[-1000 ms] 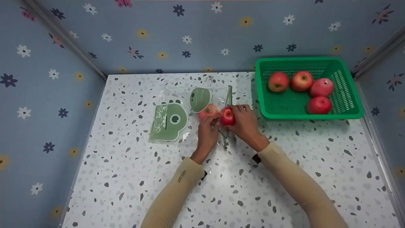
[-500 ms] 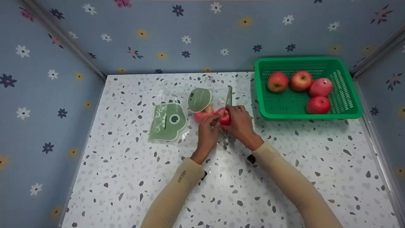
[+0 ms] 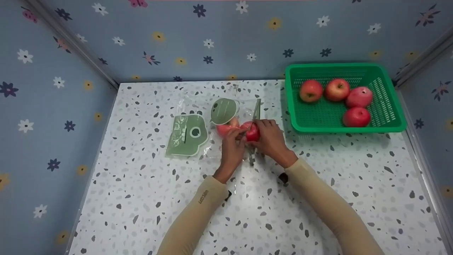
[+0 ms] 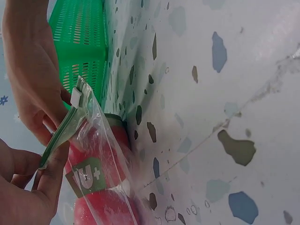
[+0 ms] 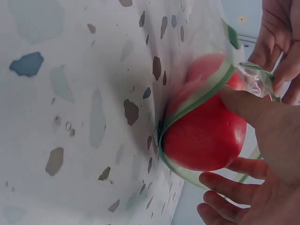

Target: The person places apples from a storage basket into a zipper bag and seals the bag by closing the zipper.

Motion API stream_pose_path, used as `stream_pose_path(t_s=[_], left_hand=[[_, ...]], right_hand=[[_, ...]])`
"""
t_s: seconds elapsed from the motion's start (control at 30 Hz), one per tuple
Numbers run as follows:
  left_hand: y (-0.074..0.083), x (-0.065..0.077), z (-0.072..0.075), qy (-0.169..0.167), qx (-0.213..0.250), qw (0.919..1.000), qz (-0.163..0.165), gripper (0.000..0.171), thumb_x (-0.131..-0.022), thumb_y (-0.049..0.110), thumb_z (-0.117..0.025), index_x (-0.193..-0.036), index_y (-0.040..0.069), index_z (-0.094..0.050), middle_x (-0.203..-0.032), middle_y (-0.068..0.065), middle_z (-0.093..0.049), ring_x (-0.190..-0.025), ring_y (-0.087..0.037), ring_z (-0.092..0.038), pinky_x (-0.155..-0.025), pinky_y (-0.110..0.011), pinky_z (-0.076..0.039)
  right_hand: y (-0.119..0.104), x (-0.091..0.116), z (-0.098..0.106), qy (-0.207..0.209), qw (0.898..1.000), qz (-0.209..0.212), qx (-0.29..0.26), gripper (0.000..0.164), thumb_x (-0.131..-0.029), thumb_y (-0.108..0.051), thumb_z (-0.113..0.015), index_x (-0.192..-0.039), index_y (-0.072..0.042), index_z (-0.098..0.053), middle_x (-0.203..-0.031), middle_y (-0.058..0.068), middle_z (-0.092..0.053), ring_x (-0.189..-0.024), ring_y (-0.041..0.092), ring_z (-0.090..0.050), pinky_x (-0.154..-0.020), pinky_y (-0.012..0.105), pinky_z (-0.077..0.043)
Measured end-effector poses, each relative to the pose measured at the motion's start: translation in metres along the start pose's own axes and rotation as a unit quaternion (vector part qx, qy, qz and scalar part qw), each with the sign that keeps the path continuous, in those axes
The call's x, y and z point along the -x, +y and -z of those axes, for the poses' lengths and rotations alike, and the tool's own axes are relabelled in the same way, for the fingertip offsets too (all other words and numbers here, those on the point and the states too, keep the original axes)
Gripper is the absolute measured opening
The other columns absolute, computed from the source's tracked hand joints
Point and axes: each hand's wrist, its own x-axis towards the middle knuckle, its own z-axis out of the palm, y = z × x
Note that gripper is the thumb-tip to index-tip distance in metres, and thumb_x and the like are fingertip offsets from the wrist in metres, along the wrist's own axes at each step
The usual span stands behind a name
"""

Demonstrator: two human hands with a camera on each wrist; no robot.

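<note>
Green zip edging [image 4: 60, 130], likely the stiffest hold on the limp-looking bag [image 3: 196, 132], sits pinched in the left hand [image 3: 232, 147] toward the far edge of the bench [image 3: 276, 226]. At the bag's mouth the right hand [image 3: 272, 140] holds a red apple [image 5: 206, 136], probably firm and slick, best gripped round its widest part; beyond, a basket [image 3: 350, 130] stands at the far right corner.

Pale glare on tabletop [image 3: 253, 186], soft shadows
</note>
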Motion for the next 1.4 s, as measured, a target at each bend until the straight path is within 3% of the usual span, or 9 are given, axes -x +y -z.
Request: stream_pose_path(t_s=[0.43,0.7,0.9,1.4], left_hand=[[0.003,0.0,0.0,0.0,0.017,0.9998,0.008,0.03,-0.095,-0.012,-0.064,-0.122,-0.004,-0.073,-0.114,-0.019,-0.071,-0.1,-0.03,-0.071,-0.09,-0.038,-0.059],[0.004,0.0,0.0,0.002,-0.001,1.0,0.001,0.029,-0.095,-0.012,-0.064,-0.121,-0.004,-0.073,-0.113,-0.018,-0.071,-0.105,-0.03,-0.07,-0.094,-0.038,-0.059],[0.007,-0.001,0.001,0.006,-0.004,0.9999,0.015,0.029,-0.096,-0.01,-0.066,-0.123,-0.002,-0.073,-0.116,-0.017,-0.071,-0.106,-0.027,-0.069,-0.094,-0.038,-0.058],[0.006,-0.002,0.001,0.011,0.002,0.9997,0.022,0.03,-0.095,-0.01,-0.067,-0.123,-0.003,-0.073,-0.118,-0.017,-0.071,-0.105,-0.027,-0.069,-0.093,-0.039,-0.058]], right_hand=[[0.003,0.002,-0.007,0.026,1.0,0.002,0.013,0.073,-0.082,-0.029,-0.093,-0.141,0.0,-0.061,-0.127,0.019,-0.071,-0.123,0.037,-0.057,-0.1,0.05,-0.053],[0.003,-0.002,-0.012,0.041,0.997,0.047,0.047,0.068,-0.087,-0.031,-0.089,-0.14,0.0,-0.061,-0.127,0.02,-0.071,-0.12,0.039,-0.058,-0.099,0.051,-0.053],[0.002,-0.004,-0.013,0.045,0.996,0.065,0.053,0.063,-0.089,-0.03,-0.087,-0.139,-0.001,-0.061,-0.126,0.018,-0.071,-0.118,0.038,-0.059,-0.097,0.051,-0.054],[0.002,-0.011,-0.019,0.033,0.995,0.094,0.017,0.078,-0.09,-0.023,-0.086,-0.154,0.001,-0.049,-0.131,0.016,-0.069,-0.122,0.037,-0.058,-0.104,0.049,-0.053]])
